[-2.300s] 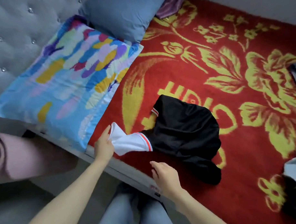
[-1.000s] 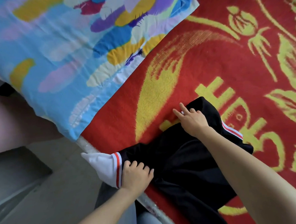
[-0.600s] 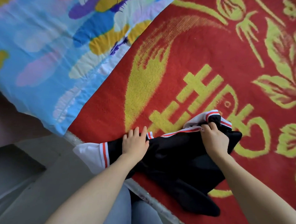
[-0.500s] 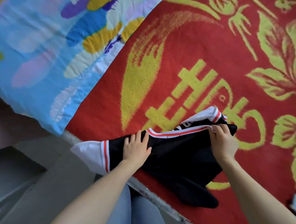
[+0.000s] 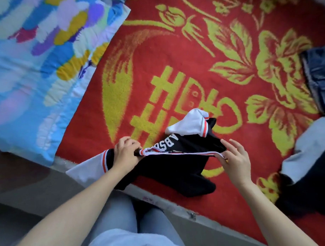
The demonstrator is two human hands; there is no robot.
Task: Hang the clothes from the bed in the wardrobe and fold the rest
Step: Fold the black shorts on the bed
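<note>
On blanket [image 5: 174, 48], black shirt [image 5: 168, 168] trim between left hand [image 5: 125, 155], right hand [image 5: 234, 159]

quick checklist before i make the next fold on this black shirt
1. left hand grips the striped trim: ok
2. right hand pinches the trim's other end: ok, fingers spread
3. black shirt lies flat: not ok, bunched, one white sleeve flopped on top
4. shirt wholly on the red blanket: not ok, other sleeve hangs over the bed edge
5. room to spread it: ok, pillow and jeans lie apart from it
6. right side out: cannot tell
</note>
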